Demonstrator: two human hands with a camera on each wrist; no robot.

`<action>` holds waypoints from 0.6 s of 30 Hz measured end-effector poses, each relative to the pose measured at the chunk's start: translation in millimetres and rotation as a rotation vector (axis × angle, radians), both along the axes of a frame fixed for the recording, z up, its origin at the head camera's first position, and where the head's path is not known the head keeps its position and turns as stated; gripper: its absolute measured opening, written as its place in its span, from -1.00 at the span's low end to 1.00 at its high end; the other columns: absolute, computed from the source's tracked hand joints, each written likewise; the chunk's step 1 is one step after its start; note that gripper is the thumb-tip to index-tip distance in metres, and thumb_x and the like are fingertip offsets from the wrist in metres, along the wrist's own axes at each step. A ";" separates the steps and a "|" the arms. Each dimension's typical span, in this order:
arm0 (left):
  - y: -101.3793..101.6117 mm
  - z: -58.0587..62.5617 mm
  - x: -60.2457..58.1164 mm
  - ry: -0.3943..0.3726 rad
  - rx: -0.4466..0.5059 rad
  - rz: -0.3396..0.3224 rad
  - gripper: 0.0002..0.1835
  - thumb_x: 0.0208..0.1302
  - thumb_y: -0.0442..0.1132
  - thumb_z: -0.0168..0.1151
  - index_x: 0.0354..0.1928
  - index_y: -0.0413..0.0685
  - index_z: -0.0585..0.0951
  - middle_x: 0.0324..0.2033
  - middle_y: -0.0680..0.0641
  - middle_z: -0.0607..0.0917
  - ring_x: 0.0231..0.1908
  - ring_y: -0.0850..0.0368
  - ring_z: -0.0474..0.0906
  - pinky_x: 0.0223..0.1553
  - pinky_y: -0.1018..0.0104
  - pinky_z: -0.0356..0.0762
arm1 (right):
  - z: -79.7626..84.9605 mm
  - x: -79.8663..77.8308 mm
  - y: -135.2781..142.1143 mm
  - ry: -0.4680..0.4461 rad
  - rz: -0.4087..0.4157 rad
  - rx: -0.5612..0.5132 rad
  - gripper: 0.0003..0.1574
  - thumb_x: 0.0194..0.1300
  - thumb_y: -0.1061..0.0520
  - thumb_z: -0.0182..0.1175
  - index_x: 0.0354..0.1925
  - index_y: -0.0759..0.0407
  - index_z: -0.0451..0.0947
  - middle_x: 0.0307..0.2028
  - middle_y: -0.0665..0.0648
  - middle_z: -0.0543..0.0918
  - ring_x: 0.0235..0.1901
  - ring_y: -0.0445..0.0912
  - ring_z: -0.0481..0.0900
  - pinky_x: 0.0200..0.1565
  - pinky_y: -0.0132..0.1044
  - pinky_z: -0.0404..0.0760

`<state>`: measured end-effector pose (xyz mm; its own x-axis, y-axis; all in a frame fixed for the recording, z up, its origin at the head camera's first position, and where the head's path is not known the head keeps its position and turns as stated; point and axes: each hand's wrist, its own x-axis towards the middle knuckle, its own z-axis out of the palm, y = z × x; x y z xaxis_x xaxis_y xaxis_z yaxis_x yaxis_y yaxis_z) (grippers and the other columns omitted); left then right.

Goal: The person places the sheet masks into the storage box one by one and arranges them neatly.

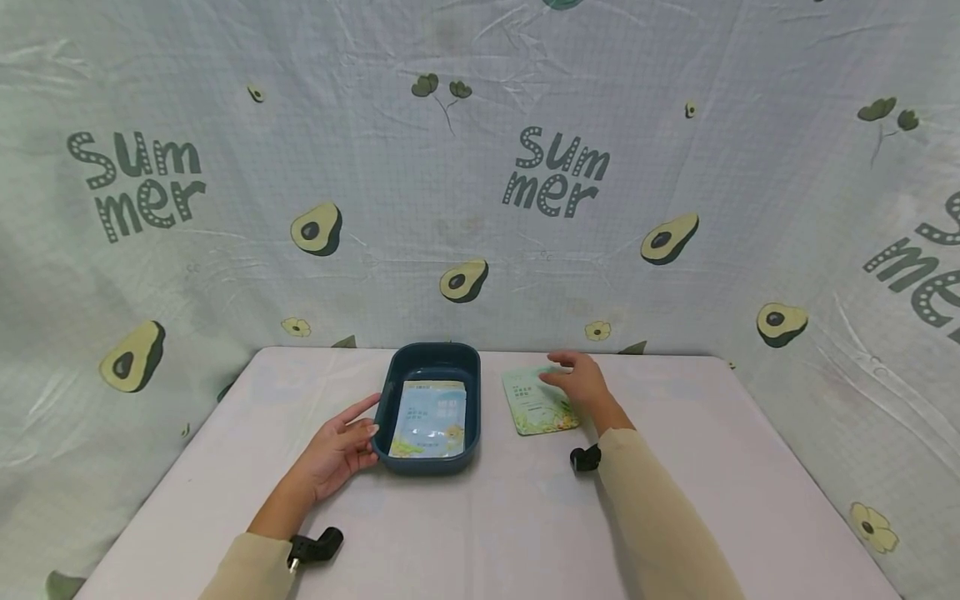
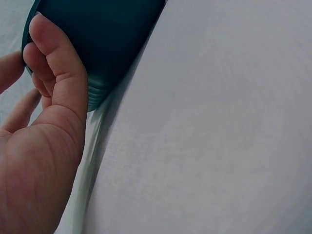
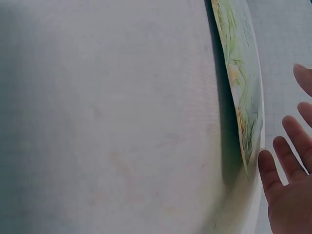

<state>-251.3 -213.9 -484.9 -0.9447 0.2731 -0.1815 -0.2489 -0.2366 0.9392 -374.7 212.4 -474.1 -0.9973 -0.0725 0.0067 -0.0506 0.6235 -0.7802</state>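
Note:
A dark blue plastic bin (image 1: 429,468) stands on the table, with a flat light-blue packet (image 1: 428,419) lying printed side up inside it. At the bin's left wall is my left hand (image 1: 337,450), its fingers and thumb loosely bent against the outside and rim. In the left wrist view the fingertips of that hand (image 2: 53,83) rest right at the bin's edge (image 2: 112,44). A flat green packet (image 1: 534,404) lies to the right of the bin. Over its right edge hovers my right hand (image 1: 585,385), fingers spread and apart, with nothing between them.
A white cloth covers the table (image 1: 517,525). Behind it hangs a sheet (image 1: 375,167) printed with avocados and lettering, meeting the table's back edge. Black wrist cameras (image 1: 317,547) sit on both wrists, close over the tabletop.

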 end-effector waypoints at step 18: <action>-2.6 -2.0 1.4 0.017 0.019 -0.015 -0.27 0.54 -0.32 0.09 0.63 0.05 0.06 -0.14 0.05 0.63 -0.33 0.23 0.63 -0.25 0.40 0.69 | -2.1 -8.3 -3.2 -0.127 0.019 0.053 -0.19 0.27 -0.02 0.45 0.41 0.12 0.44 0.44 0.30 0.39 0.45 0.19 0.31 0.49 0.11 0.25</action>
